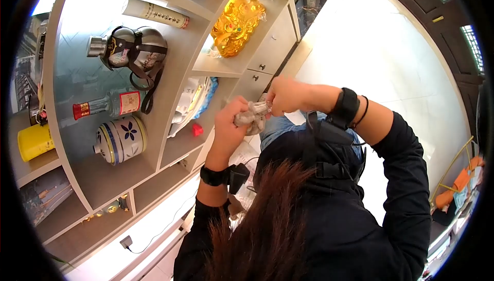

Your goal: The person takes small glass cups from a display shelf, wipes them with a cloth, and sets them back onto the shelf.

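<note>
My left hand (230, 125) is closed around a crumpled grey cloth (251, 121), which bulges out between the fingers. Against the cloth sits a small clear, glass-like piece (261, 107); its exact kind is hard to make out. My right hand (284, 96) meets it from the other side, fingers bent and pinched at its end. Both hands are close together in front of the shelf unit, held up over my lap.
The shelf unit (177, 70) holds a gourd-shaped flask (139, 47), a clear bottle with a red cap (108, 104), a painted ceramic jar (123, 138) and a golden ornament (237, 21). A yellow container (36, 142) stands beyond. Pale floor (360, 39) stretches right.
</note>
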A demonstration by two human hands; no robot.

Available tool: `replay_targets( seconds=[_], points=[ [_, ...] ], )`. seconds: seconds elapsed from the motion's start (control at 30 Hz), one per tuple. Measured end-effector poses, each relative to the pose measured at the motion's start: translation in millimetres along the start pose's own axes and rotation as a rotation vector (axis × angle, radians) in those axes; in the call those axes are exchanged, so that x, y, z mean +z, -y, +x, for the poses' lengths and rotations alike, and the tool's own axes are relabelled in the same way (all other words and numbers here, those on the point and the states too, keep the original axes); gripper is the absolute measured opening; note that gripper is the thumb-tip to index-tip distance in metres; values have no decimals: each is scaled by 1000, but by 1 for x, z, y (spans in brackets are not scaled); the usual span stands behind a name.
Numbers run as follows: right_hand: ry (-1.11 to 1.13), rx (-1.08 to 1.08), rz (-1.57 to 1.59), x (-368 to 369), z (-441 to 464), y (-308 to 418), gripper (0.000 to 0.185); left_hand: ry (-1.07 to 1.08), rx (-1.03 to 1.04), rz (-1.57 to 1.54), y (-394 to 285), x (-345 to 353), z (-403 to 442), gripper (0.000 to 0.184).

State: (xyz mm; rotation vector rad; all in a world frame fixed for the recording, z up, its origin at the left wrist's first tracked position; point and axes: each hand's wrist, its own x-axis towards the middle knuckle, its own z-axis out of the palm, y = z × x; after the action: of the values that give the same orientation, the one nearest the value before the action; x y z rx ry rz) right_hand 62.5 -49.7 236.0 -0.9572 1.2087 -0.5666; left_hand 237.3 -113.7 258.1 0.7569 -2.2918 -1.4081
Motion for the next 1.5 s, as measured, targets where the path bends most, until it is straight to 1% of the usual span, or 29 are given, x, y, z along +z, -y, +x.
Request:
replay_targets(
  seconds=[0.03,0.1,0.13,0.2,0.23,0.27,0.3,0.33,0.4,0.43,0.47,0.53,0.57,0.6,0.67,0.7,0.73,0.8,0.87,0.9,0.97,1.07,1.13,1.2,1.23,1.3,1.33,1.4,1.5],
  points=[
    [0,1,1,0,-1,-1,11,1,-1,-1,-3,-1,3,14],
    [191,140,318,0,-4,-7,17,121,325,312,-5,-5,7,16],
    [287,210,474,1,-5,-8,21,115,322,310,-3,-5,6,16],
    [231,234,390,9,-8,-4,19,112,170,162,3,-5,-1,16],
    [32,176,176,13,-16,9,16,112,169,163,2,-3,-5,16],
    [-169,112,-39,17,-21,16,15,17,16,-28,-1,2,-9,17],
    [-287,-83,-148,27,-8,-5,11,-75,-133,-221,-2,5,-11,18],
    [-288,-84,-151,33,-9,-6,11,-77,-131,-221,3,4,-15,18],
    [-511,-221,-583,42,-13,-6,9,-45,-441,-540,17,4,-20,20],
    [-479,-259,-727,43,-18,-3,6,-64,-508,-677,13,7,-20,19],
    [-473,-260,-730,46,-16,-8,6,-71,-509,-680,15,5,-21,19],
    [-560,-536,-807,51,0,-30,6,52,-734,-876,23,-4,-25,14],
    [-636,-708,-845,52,8,-38,7,82,-775,-987,31,-6,-29,15],
    [-632,-714,-839,49,12,-39,7,74,-778,-983,23,-8,-25,15],
    [-659,-918,-1008,46,20,-41,8,-100,-1114,-1071,0,-8,-18,20],
    [-653,-914,-999,45,23,-42,8,-37,-964,-985,14,-7,-30,27],
    [-671,-960,-1059,43,27,-42,8,-38,-974,-988,19,-8,-42,27],
    [-682,-1002,-1118,41,37,-45,8,77,-605,-453,22,-8,-55,21],
    [-679,-994,-952,45,53,-53,8,83,-620,-423,20,-11,-51,23],
    [-631,-918,-801,48,57,-53,9,152,-600,-354,22,-14,-49,23],
    [-564,-929,-788,53,64,-51,10,212,-586,-287,27,-19,-46,23],
    [-466,-931,-812,60,73,-43,10,-12,-1113,-1052,36,-26,-48,17],
    [-431,-928,-852,64,81,-38,9,-81,-1102,-994,39,-21,-53,21],
    [-405,-860,-937,67,86,-38,10,-292,-1074,-848,38,-18,-53,20],
    [-403,-856,-942,68,87,-39,10,-290,-1072,-853,44,-17,-57,20],
    [-438,-887,-970,70,89,-39,15,-405,-942,-886,67,-14,-69,19],
    [-435,-889,-979,69,89,-40,15,-407,-935,-892,75,-11,-70,19],
    [-391,-908,-1117,69,88,-40,23,-454,-954,-708,83,-2,-71,19],
    [-361,-929,-1145,63,87,-35,25,-437,-908,-614,90,0,-61,17]
  ],
)
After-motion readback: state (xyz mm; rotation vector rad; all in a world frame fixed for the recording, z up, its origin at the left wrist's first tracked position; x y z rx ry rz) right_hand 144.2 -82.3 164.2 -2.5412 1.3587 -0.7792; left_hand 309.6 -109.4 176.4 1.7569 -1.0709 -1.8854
